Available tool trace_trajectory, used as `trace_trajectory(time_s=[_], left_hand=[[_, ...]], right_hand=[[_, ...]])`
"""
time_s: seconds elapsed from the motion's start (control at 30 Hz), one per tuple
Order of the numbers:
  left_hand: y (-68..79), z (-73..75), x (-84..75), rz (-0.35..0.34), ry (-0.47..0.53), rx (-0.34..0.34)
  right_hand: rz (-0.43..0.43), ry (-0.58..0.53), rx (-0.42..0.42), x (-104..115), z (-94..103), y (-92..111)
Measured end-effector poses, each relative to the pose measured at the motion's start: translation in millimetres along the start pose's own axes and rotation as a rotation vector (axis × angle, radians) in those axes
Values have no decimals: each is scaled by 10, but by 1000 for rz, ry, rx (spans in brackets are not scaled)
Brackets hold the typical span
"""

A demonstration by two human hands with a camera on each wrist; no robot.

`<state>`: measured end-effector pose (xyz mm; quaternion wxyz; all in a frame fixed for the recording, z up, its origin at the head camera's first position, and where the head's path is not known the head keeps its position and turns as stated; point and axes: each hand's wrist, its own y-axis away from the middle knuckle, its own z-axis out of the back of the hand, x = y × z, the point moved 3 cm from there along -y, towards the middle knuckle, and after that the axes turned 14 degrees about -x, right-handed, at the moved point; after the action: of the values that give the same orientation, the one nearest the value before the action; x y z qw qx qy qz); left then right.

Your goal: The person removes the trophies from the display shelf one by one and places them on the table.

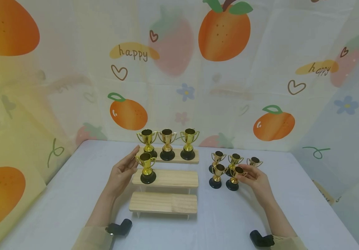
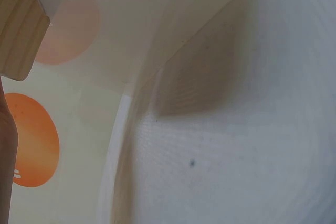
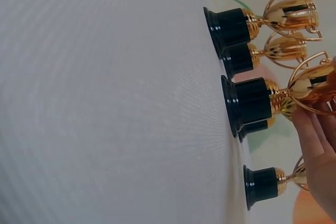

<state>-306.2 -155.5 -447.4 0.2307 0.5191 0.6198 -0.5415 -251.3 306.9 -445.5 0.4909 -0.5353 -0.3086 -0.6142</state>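
A small wooden three-tier stand (image 1: 179,202) bears several gold trophy cups with black bases. Three stand in a row on its top tier, and a single trophy (image 1: 147,175) is at the left end of the middle tier. Beside that end is my left hand (image 1: 121,177), fingers extended near the upper board's edge and thumb close to the trophy; firm contact cannot be told. My right hand (image 1: 257,180) pinches the cup of the front-right trophy (image 1: 233,184) in the group on the table. In the right wrist view its black base (image 3: 254,100) appears at the cloth.
Around the pinched trophy stand several others, including a front-left trophy (image 1: 215,183) and a back-right trophy (image 1: 255,161) partly behind my right hand. White cloth (image 1: 223,222) covers the table. A fruit-printed curtain (image 1: 216,80) hangs behind. The bottom tier is bare wood.
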Motion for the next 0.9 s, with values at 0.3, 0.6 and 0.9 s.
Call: trace_trajectory(time_s=[0.3, 0.6, 0.9], left_hand=[[-2, -2, -4, -4, 1, 3], [5, -2, 0, -7, 13, 11], [1, -6, -7, -12, 8, 8]], right_hand=[[10, 11, -22, 52, -9, 7], [48, -59, -162, 180, 13, 43], [56, -150, -363, 418, -6, 82]])
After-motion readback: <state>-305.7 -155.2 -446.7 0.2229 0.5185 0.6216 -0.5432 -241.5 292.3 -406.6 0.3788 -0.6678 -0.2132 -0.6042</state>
